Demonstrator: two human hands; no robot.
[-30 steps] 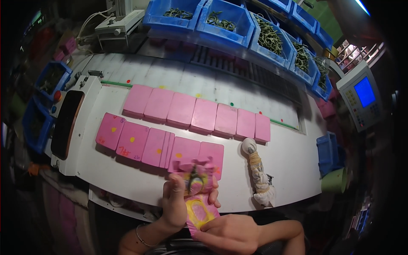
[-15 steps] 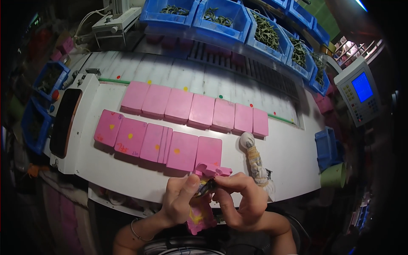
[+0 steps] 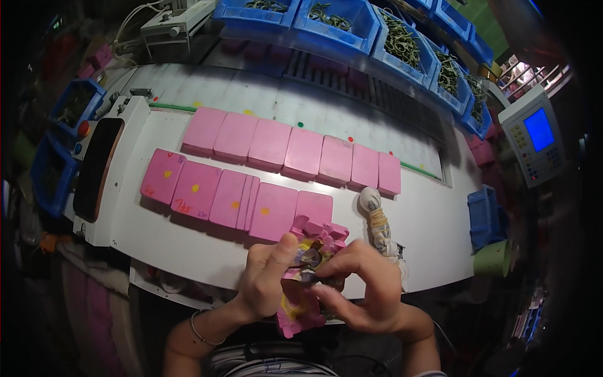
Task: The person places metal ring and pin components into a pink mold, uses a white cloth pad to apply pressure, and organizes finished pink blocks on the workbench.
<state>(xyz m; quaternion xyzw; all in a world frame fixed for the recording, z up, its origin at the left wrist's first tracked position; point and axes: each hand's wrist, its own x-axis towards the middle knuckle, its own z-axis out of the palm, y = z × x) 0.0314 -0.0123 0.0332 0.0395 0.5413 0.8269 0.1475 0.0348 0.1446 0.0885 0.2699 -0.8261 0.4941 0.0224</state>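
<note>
A pink rubber mould (image 3: 295, 314), folded open and stained yellow inside, hangs between my two hands above the table's near edge. My left hand (image 3: 267, 276) grips it from the left, thumb raised along its side. Dark, thin, glossy material (image 3: 309, 259) lies in the opened middle. My right hand (image 3: 361, 286) has its index finger and thumb at a dark piece there, one fingertip on either side. The piece's exact shape is partly hidden by the fingers. Behind the mould, a row of pink blocks (image 3: 274, 210) with yellow dots lies on the white table.
A second row of pink blocks (image 3: 269, 143) lies farther back. To the right rests a white cloth bundle (image 3: 379, 223) bound with bands. Blue bins (image 3: 342, 38) of thin green pieces hang at the back. A white control panel (image 3: 534, 135) stands right, a white machine (image 3: 103, 176) left.
The mould has been spread wider, baring more of its yellow-stained inside and the dark material. My right thumb and index finger have moved apart from their tighter pinch. The view has shifted slightly.
</note>
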